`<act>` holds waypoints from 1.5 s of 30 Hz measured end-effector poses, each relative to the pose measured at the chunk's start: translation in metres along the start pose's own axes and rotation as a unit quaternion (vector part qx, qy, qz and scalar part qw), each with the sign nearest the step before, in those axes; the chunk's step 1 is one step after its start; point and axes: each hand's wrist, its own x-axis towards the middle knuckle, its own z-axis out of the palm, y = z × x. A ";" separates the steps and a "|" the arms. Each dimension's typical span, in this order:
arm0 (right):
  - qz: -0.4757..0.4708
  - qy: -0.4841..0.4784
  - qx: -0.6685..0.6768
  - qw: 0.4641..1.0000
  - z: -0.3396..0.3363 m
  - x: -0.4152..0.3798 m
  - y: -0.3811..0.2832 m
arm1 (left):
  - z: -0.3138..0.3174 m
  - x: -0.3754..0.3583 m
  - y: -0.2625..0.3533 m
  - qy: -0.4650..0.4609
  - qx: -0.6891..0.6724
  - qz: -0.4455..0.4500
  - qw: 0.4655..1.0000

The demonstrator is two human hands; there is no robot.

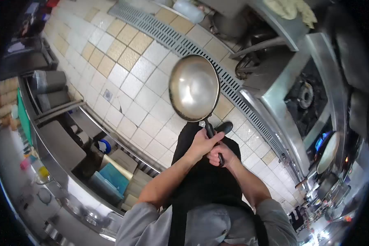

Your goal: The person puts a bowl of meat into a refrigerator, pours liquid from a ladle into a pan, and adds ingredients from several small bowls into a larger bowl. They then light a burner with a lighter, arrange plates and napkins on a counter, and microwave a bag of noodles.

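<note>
A round frying pan [194, 88] with a shiny, worn metal inside and a dark rim is held out in front of my body, over the floor. Its black handle [209, 129] points back toward my apron. My left hand [203, 143] wraps the handle nearer the pan, thumb lying across it. Just behind, my right hand [221, 155] closes round the handle's rear, whose end pokes out below the fingers. The two hands touch. Nothing shows inside the pan except reflected light.
A gas burner [305, 96] sits in the steel stove at right, with another pan [329, 152] beside a blue flame. A slotted drain grate [160, 30] crosses the tiled floor [131, 84]. At left stands a steel counter [61, 164] with shelves, trays and a green board [23, 117].
</note>
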 end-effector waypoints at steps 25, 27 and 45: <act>-0.419 0.409 -0.135 0.800 -0.128 -0.308 0.142 | 0.202 -0.008 0.166 -0.039 0.605 0.338 0.720; -0.447 0.432 -0.134 0.772 -0.147 -0.325 0.158 | 0.227 0.013 0.165 -0.078 0.571 0.321 0.751; -0.470 0.538 0.023 0.699 -0.144 -0.286 0.157 | 0.230 0.054 0.211 -0.170 0.636 0.374 0.653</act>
